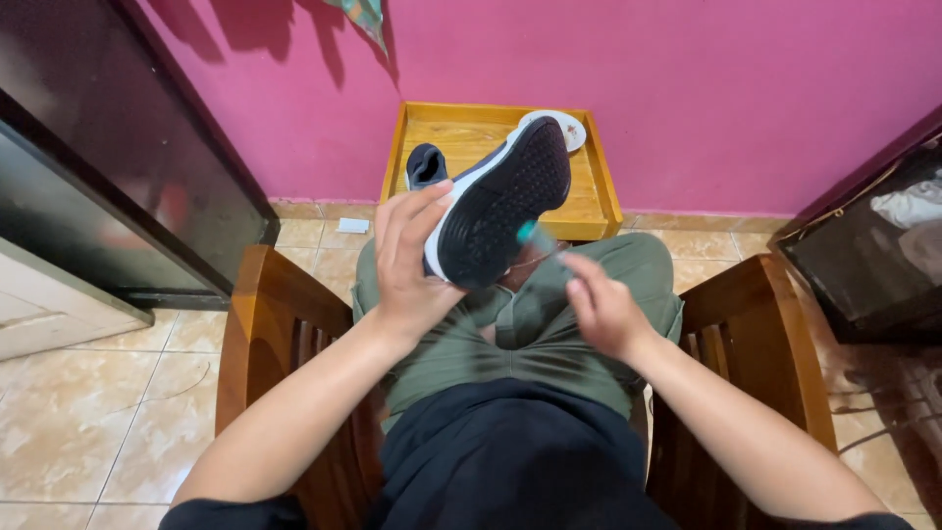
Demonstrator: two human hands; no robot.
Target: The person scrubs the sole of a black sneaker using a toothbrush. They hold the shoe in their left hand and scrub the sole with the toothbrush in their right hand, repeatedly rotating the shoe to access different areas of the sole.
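Wooden tray [601, 186], white plate [574, 128], pink wall [687, 88]

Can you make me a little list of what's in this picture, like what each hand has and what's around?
left hand: holds a dark shoe, sole turned up
right hand: grips a small teal-tipped tool, blurred, at the sole
seat: wooden chair
in front: wooden tray table with a white plate
wall: pink
floor: beige tiles

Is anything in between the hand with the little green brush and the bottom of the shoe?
Nothing visible. The right hand holds the small green brush right at the dark sole of the shoe, which the left hand holds up.
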